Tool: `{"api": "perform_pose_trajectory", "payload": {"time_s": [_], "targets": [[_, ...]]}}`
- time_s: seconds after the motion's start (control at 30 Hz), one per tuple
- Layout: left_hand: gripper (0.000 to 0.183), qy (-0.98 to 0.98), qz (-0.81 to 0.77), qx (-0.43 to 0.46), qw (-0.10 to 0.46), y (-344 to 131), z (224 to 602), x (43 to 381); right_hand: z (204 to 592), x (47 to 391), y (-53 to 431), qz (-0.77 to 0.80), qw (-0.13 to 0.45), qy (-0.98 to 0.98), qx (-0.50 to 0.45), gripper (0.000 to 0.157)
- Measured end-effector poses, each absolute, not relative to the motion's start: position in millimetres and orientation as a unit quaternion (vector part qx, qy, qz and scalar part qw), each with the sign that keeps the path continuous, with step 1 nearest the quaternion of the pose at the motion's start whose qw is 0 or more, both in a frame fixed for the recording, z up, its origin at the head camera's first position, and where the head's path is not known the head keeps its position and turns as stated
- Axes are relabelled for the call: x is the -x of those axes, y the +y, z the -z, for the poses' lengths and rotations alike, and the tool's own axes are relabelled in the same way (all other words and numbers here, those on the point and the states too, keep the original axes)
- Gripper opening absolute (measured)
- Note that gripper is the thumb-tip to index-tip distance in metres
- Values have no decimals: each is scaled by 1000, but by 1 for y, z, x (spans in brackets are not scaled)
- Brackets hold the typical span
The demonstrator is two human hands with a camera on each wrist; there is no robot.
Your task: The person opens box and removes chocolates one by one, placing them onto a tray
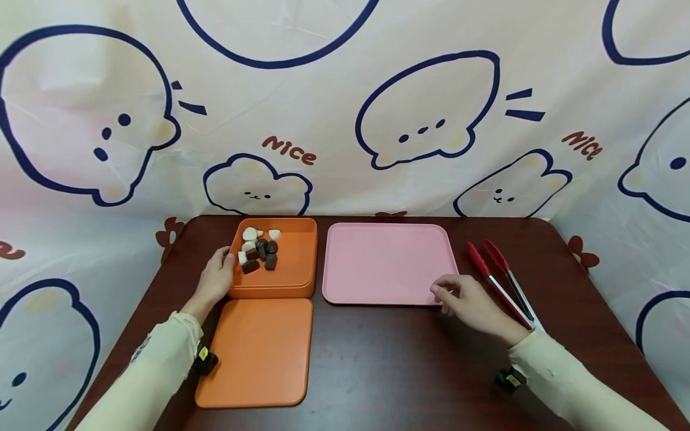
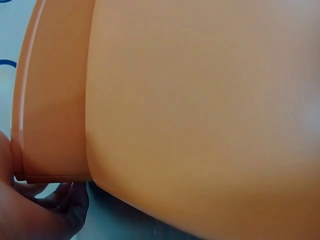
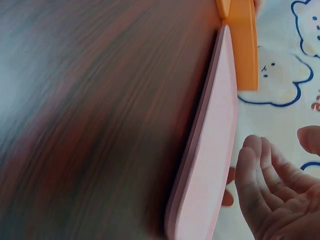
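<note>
At the left, an orange box (image 1: 293,251) holds several dark brown and white pieces (image 1: 262,246), bunched toward its left side. My left hand (image 1: 218,274) grips the box's left wall, thumb up by the rim. In the left wrist view, the curled fingers (image 2: 75,210) sit against the outside of that wall. Over the front right corner of a pink tray (image 1: 388,263) hovers my right hand (image 1: 466,299), holding nothing. Its fingers (image 3: 247,172) are loosely bent and the thumb stands apart from them in the right wrist view.
An orange lid (image 1: 259,353) lies flat in front of the box. Right of the tray rest tongs with red tips (image 1: 498,257), partly behind my right wrist. A patterned cloth (image 1: 334,120) hangs behind the dark wooden table (image 1: 377,365).
</note>
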State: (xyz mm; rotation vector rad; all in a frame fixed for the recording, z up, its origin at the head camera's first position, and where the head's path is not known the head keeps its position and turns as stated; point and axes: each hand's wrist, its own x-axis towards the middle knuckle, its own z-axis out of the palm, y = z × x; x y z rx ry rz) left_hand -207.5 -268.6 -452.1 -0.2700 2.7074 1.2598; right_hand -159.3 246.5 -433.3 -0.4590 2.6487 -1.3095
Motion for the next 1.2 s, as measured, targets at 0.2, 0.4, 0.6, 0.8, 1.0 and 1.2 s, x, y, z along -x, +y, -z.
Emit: {"api": "perform_pose_trajectory", "payload": {"time_s": [0.2,0.4,0.6,0.8,1.0,1.2], "targets": [[56,900,-421,84,76,-266,450,208,432,160,270,382,24,914,134,22],[57,893,-430,109,73,-262,449,212,430,162,299,318,-5,943,103,27],[58,895,-423,126,64,-260,454,213,435,162,326,248,-43,964,86,34],[59,897,-421,122,61,-259,458,212,441,159,349,178,18,983,39,78],[58,899,-419,119,55,-259,460,212,445,154,372,143,77,986,23,109],[58,900,-415,121,54,-259,460,212,447,152,385,135,115,984,28,98]]}}
